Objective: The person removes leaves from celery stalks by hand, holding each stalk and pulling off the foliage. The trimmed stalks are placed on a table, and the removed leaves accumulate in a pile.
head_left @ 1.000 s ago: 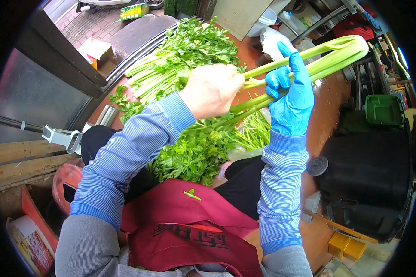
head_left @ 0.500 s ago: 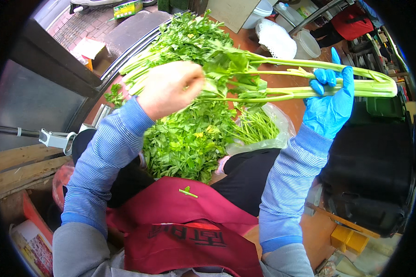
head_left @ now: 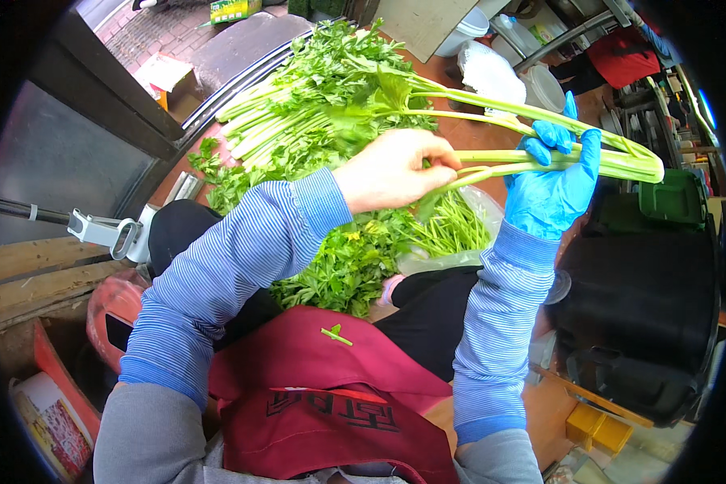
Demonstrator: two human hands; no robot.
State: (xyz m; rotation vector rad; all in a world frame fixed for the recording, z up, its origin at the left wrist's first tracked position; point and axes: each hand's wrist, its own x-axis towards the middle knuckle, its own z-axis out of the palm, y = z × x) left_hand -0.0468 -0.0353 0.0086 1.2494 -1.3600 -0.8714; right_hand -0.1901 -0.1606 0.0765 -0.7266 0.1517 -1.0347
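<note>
My right hand (head_left: 552, 181), in a blue glove, is closed around a bunch of celery (head_left: 613, 164), its pale root end pointing right and its stalks running left. My bare left hand (head_left: 399, 169) is closed on the lower stalks of that bunch, thumb and fingers pinched together. The leafy tops of the upper stalks spread beyond this hand, partly blurred. Below lies a heap of celery leaves (head_left: 331, 274). Behind it is a pile of whole celery (head_left: 258, 121). Bare green stems (head_left: 452, 222) rest in a clear plastic bag (head_left: 484, 211) beside the leaves.
A leaf scrap (head_left: 336, 335) lies on my dark red apron (head_left: 323, 411). At the right stands a large black bin (head_left: 629, 298), with a green container (head_left: 673, 198) behind it. White tubs (head_left: 544, 87) and a person in red (head_left: 621, 56) are at the back right. A doorframe (head_left: 97, 77) borders the left.
My left hand has moved right, from the leafy part to the lower stalks near my right hand. My right hand and the celery have shifted slightly left.
</note>
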